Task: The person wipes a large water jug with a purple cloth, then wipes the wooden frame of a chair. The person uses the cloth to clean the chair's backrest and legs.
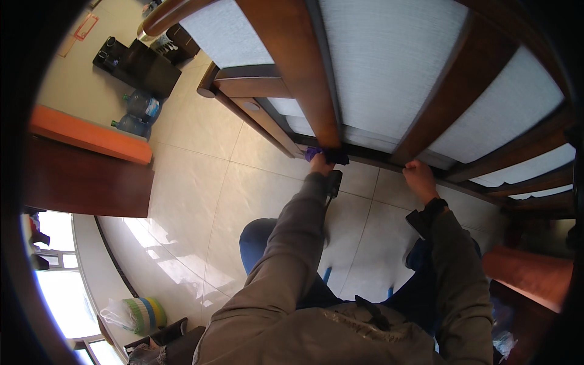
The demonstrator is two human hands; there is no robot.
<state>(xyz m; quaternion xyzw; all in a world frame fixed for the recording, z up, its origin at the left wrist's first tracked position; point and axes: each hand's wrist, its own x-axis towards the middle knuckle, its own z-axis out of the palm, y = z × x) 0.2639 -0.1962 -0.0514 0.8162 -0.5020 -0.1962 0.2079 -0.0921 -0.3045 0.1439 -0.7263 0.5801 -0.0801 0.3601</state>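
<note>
A piece of wooden furniture fills the upper right, with brown slats (456, 86) over pale fabric panels (388, 68). Low on it, near a corner, my left hand (321, 165) presses a crumpled purple cloth (315, 152) against the foot of a slat and the dark bottom rail (369, 155). Part of the cloth is hidden behind my fingers. Farther right, my right hand (419, 179) is curled at the same rail, beside the foot of another slat. Its fingertips are out of sight. A black device is strapped at each wrist.
Pale floor tiles (191, 178) lie around my bent knees. Left stand an orange-topped dark red cabinet (91, 171), large water bottles (141, 107) and a black appliance (141, 68). A striped round bundle (146, 315) sits by the window. Another orange-topped piece (529, 273) is at right.
</note>
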